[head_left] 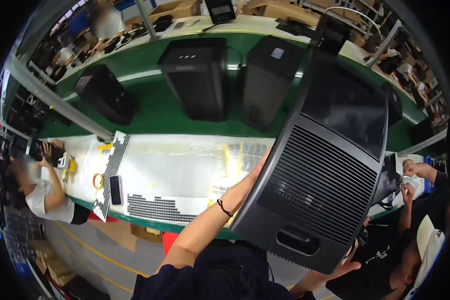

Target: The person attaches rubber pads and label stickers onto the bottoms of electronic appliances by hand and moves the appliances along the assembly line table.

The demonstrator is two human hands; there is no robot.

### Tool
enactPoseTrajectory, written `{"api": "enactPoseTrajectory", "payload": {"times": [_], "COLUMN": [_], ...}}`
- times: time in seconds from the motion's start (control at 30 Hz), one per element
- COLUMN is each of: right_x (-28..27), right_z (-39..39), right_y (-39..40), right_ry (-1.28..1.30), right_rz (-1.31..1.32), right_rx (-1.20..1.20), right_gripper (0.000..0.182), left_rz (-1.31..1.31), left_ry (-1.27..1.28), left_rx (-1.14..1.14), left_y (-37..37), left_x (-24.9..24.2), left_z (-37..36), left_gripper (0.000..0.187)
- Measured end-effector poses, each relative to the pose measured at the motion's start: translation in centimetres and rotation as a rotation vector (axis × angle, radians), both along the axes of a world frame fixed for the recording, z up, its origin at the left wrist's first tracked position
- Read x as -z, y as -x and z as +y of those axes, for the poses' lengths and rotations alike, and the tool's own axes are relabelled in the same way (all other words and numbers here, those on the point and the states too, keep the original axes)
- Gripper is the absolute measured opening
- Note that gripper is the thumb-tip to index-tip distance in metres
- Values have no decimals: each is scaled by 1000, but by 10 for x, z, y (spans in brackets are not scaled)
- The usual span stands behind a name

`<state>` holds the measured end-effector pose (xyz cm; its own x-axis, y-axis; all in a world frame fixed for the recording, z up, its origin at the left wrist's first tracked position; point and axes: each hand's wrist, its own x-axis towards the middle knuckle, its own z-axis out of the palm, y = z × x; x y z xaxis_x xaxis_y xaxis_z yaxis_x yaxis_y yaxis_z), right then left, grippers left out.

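Black case (330,145), ribbed face toward wearer, long axis slanting right past far edge of worktop (180,162); left hand (251,181) grasping side, right hand (337,272) grip unclear; yellow-lined floor (97,267)

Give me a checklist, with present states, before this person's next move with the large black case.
1. Left hand at the large black case: ok, though its fingers are hidden.
2. Right hand supporting the lower corner: cannot tell; contact is unclear.
3. Full view of both grips: not ok; the case blocks it.
4. Phone apart from the case: ok.
5. Middle black tower standing on the green surface: ok.
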<state>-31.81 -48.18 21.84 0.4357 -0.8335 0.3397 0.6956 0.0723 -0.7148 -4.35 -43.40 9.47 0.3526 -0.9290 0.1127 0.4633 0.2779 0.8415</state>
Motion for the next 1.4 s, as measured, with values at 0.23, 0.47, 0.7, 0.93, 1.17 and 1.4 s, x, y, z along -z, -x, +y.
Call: {"api": "enactPoseTrajectory", "payload": {"times": [0.23, 0.47, 0.7, 0.93, 1.17, 1.4], "right_x": [52, 130, 204, 249, 238, 228], "right_z": [7, 62, 106, 129, 130, 155], "right_y": [-95, -264, -380, -398, -392, -260], "right_ry": [-251, -68, 2, 72, 325, 1057], "right_rz": [506, 623, 637, 414, 604, 772], "right_rx": [54, -64, -223, -256, -110, 194], "right_gripper": [55, 48, 65, 61, 58, 21], "left_rz": [-121, -402, -826, -982, -921, -1309], "left_ry": [-50, -124, -282, -55, 135, 7], "left_rx": [-435, -864, -1176, -1219, -1152, -1565], "left_y": [-61, -116, -125, -139, -123, -72], "left_x": [-68, -18, 29, 120, 146, 111], "left_z": [119, 235, 288, 327, 335, 346], "left_gripper": [134, 138, 136, 125, 123, 76]}}
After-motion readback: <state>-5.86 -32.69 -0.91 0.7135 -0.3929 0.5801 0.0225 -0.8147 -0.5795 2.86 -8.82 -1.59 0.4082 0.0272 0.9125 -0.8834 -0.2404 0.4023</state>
